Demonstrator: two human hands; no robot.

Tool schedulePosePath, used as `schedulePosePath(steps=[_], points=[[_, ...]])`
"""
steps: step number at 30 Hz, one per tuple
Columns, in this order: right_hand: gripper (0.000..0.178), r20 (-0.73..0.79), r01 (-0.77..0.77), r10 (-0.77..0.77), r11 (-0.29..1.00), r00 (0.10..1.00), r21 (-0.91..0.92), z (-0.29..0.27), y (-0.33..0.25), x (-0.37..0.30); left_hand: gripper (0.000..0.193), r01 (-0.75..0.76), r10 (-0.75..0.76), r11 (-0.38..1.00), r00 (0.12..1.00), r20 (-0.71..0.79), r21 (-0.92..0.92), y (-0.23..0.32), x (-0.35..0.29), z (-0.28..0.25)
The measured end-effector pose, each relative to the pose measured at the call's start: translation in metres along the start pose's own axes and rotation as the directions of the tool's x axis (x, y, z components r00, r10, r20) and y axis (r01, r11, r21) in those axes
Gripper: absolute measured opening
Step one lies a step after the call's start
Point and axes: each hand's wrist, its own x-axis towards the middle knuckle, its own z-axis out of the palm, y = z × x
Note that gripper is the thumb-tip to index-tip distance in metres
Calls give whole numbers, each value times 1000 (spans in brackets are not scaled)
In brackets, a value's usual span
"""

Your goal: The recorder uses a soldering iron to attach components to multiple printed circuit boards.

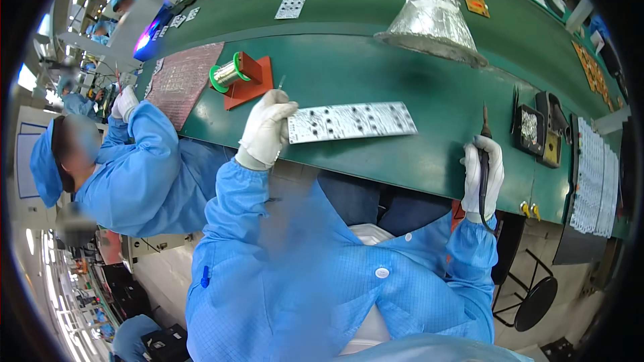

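My left hand (266,127) has its gloved fingers pinched on the left end of the long circuit board strip (351,121), lying flat near the front edge of the green bench (376,74). Right hand (483,174) is wrapped tight around the soldering iron (484,161) just off that front edge, well right of the strip. Open green between them; solder spool (228,74) sits behind the left hand, fume hood (433,20) toward the back.

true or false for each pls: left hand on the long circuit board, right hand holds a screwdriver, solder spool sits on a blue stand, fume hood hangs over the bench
1. The left hand rests on the long circuit board: true.
2. The right hand holds a screwdriver: false, it grips a soldering iron with a cable.
3. The solder spool sits on a blue stand: false, the stand is orange-red.
4. A foil fume hood hangs over the green bench: true.
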Motion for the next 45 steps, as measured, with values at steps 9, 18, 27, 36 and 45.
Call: schedulePosePath(steps=[9, 18, 27, 36, 45], points=[[14, -13, 54, -54, 998, 998, -23, 7, -9, 1, 30, -301, 431, 273, 887, 164, 914, -9, 159, -17], [15, -29, 28, -31, 995, 999, -100, 9, -8, 3, 23, -236, 460, 701, 871, -173, 673, -27, 193, 56], [16, -5, 65, -67, 984, 998, -164, 12, -5, 5, 18, -235, 332, 910, 906, -262, 342, -18, 189, 62], [23, 11, 3, -2, 983, 1000, -185, 9, -7, 6, 19, -241, 348, 888, 909, -229, 393, -20, 192, 60], [24, 12, -3, 5, 987, 1000, -158, 13, -13, 2, 19, -259, 361, 885, 906, -222, 386, -11, 189, 53]])
